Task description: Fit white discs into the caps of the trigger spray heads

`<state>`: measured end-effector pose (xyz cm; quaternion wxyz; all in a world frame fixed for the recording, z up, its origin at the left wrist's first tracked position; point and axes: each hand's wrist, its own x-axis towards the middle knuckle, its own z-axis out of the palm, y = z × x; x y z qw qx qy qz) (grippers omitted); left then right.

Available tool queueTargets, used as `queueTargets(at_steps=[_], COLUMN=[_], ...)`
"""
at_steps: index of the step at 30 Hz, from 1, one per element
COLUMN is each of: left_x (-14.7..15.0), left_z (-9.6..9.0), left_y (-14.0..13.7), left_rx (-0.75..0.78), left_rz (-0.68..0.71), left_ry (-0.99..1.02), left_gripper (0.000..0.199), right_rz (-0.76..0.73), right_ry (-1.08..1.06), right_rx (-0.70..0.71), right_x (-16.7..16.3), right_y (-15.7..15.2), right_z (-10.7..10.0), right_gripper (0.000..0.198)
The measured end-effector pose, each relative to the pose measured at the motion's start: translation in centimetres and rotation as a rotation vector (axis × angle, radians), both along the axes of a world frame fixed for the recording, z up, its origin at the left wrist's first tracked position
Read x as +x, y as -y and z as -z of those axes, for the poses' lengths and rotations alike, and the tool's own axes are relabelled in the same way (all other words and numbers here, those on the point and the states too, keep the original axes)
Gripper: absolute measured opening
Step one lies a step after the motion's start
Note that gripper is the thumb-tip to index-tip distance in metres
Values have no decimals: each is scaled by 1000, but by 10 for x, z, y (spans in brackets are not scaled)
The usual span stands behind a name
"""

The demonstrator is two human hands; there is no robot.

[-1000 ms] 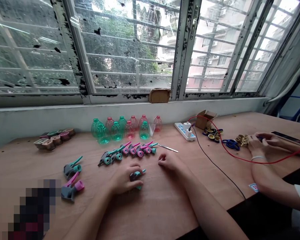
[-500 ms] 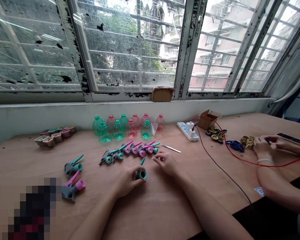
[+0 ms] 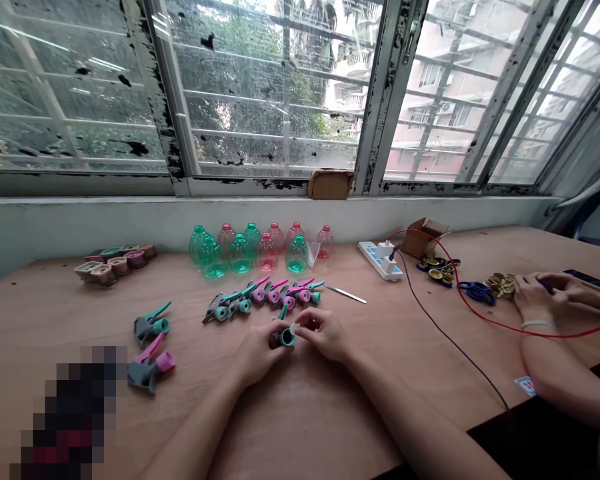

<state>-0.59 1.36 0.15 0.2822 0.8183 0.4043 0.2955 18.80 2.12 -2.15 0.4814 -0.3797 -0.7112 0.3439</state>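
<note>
In my left hand [image 3: 261,353] is a spray bottle trigger head [image 3: 287,337] with a teal collar, its round opening facing me. Thumb and fingers of my right hand [image 3: 324,333] pinch a small white disc [image 3: 295,329] right beside that collar; whether it touches the rim I cannot tell. Just beyond my hands lies a row of teal, pink and grey spray heads [image 3: 240,305]. To the left rest a teal spray head [image 3: 151,325] and a pink one [image 3: 150,371].
Several green and pink clear bottles [image 3: 241,257] stand by the wall. A power strip [image 3: 380,260] with cables, tweezers [image 3: 347,294], a cardboard box [image 3: 422,239] and blue scissors [image 3: 477,292] lie rightward. A co-worker's hands [image 3: 535,297] are at far right. Small containers [image 3: 117,267] sit left.
My right hand has moved left with the white disc, from beside the row of spray heads to the collar. My left hand keeps hold of the spray head. The view has shifted slightly.
</note>
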Motion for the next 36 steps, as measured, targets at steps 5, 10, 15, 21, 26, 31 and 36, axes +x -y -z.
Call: queueTargets(at_steps=[5, 10, 15, 21, 26, 31, 36], left_x=[0, 3, 4, 3, 3, 3, 5], left_z=[0, -1, 1, 2, 1, 2, 1], left_y=[1, 1, 1, -1, -1, -1, 1], left_rx=[-6, -13, -15, -21, -5, -7, -3], left_rz=[6, 18, 47, 34, 46, 31, 24], left_ry=[-6, 8, 17, 6, 18, 15, 10], left_gripper=[30, 32, 31, 28, 29, 31, 25], right_rz=[-15, -6, -42, -45, 14, 6, 10], right_ry=[4, -22, -180, -49, 55, 163, 282], right_rx=[-24, -3, -91, -43, 107, 201, 256], right_x=[-1, -5, -4, -3, -4, 1, 5], right_y=[1, 2, 0, 1, 3, 4, 6], right_z=[1, 0, 2, 2, 1, -1, -6], right_gripper=[20, 21, 26, 21, 15, 13, 10])
